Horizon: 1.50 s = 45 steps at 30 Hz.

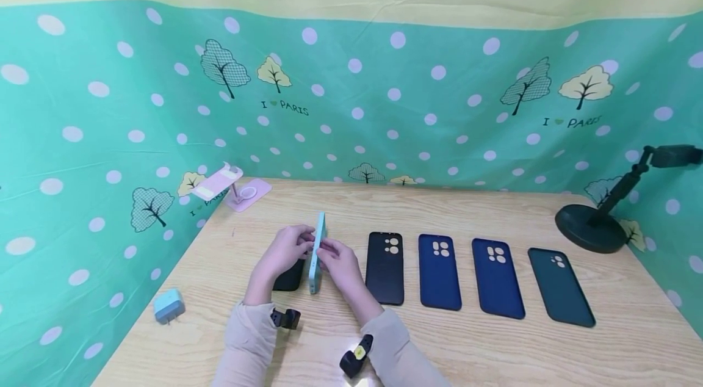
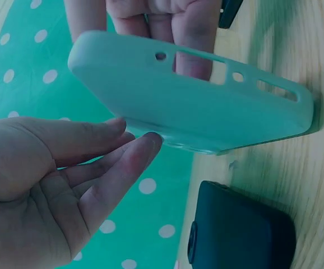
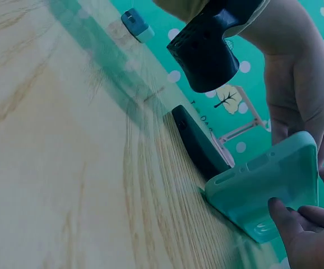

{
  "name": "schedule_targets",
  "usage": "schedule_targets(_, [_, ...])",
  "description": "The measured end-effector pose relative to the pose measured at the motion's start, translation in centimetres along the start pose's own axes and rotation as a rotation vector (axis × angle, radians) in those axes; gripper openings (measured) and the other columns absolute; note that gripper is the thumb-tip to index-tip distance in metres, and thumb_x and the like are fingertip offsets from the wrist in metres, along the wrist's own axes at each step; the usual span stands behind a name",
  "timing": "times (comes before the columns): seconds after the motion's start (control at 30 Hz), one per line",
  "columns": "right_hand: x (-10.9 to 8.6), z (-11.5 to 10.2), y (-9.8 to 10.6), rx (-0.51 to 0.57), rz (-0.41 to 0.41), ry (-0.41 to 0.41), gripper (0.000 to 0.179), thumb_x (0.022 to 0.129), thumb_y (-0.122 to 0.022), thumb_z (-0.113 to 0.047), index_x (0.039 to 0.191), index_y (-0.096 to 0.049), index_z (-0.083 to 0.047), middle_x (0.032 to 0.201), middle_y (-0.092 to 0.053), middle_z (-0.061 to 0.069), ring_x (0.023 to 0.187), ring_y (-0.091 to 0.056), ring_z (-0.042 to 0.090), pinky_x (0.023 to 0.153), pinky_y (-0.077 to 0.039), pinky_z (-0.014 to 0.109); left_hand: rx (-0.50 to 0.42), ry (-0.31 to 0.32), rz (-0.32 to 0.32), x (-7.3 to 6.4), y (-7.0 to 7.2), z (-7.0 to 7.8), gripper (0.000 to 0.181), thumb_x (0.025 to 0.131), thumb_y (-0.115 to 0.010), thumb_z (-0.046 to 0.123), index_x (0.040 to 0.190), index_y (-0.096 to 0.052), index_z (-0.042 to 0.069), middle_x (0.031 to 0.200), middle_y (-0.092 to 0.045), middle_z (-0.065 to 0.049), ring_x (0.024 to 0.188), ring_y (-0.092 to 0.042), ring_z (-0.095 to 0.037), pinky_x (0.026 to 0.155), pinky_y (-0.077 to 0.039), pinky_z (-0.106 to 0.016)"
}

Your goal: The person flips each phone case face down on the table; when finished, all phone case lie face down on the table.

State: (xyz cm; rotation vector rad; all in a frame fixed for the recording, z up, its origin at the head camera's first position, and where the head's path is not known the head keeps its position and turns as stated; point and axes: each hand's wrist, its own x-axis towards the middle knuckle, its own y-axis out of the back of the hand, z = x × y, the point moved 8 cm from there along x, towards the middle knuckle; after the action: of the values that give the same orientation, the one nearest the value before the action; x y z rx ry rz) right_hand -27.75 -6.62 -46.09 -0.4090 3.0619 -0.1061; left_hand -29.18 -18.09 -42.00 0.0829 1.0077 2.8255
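A light blue phone case (image 1: pixel 315 266) stands on its edge on the wooden table, between my two hands. My left hand (image 1: pixel 285 249) holds it from the left; in the left wrist view, that hand's fingertips meet the case near its camera opening. From the other side my right hand (image 1: pixel 340 262) grips it, with fingers on its face and edge in the right wrist view. Cutouts show along the case's narrow end (image 2: pixel 223 73). Beside it, partly under my left hand, lies a black phone-shaped thing (image 1: pixel 289 278); whether phone or case I cannot tell.
To the right lie a black case (image 1: pixel 384 271), two blue cases (image 1: pixel 439 277) and a dark green case (image 1: pixel 561 289) in a row. A blue charger plug (image 1: pixel 169 306) sits at left. A pink stand (image 1: pixel 241 191) and a black stand (image 1: pixel 590 225) are at the back.
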Motion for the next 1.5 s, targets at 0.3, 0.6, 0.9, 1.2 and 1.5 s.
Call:
schedule_targets(0.3, [-1.8,-2.7,0.4,-0.056,0.035,-0.025,0.040,0.097,-0.054,-0.006,0.130,-0.050,0.014,0.124,-0.061,0.031,0.114,-0.062,0.038,0.090,-0.056,0.044,0.011,0.079,-0.046,0.3,-1.2,-0.7,0.036,0.093,-0.057,-0.002,0.127,-0.055,-0.011,0.106,-0.068,-0.020,0.087,-0.068,-0.022,0.072,-0.060,-0.037])
schedule_targets(0.6, [-0.3,0.6,1.1,-0.037,0.054,-0.036,0.039,0.096,-0.054,-0.011,0.131,-0.054,0.008,0.123,-0.062,0.028,0.108,-0.066,0.035,0.076,-0.060,0.032,0.095,0.076,-0.069,0.3,-1.9,-1.3,0.036,0.090,-0.061,0.000,0.123,-0.057,-0.013,0.105,-0.069,-0.022,0.092,-0.069,-0.027,0.072,-0.059,-0.032])
schedule_targets(0.9, [-0.2,1.1,2.7,-0.179,0.075,-0.085,0.036,0.095,-0.055,-0.010,0.126,-0.058,0.008,0.113,-0.068,0.024,0.094,-0.071,0.028,0.070,-0.060,0.030,0.217,0.074,-0.071,0.2,-2.0,-1.5,0.037,0.089,-0.066,0.008,0.119,-0.060,-0.013,0.110,-0.069,-0.025,0.103,-0.067,-0.034,0.085,-0.057,-0.041])
schedule_targets(1.2, [0.0,1.5,3.9,-0.263,0.098,-0.102,0.031,0.090,-0.060,-0.003,0.119,-0.062,0.010,0.106,-0.069,0.022,0.092,-0.071,0.026,0.068,-0.060,0.027,0.299,0.086,-0.060,0.4,-2.2,-1.6,0.029,0.086,-0.069,0.006,0.110,-0.066,-0.010,0.097,-0.070,-0.019,0.088,-0.066,-0.024,0.078,-0.056,-0.039])
schedule_targets(1.5, [0.4,1.0,4.1,-0.550,0.104,-0.026,0.031,0.087,-0.063,0.002,0.117,-0.063,0.008,0.101,-0.070,0.017,0.093,-0.069,0.025,0.074,-0.059,0.030,0.343,0.098,-0.036,0.5,-2.6,-1.5,0.009,0.085,-0.070,0.005,0.082,-0.064,-0.001,0.062,-0.040,0.001,0.056,-0.041,-0.013,0.053,-0.034,-0.023])
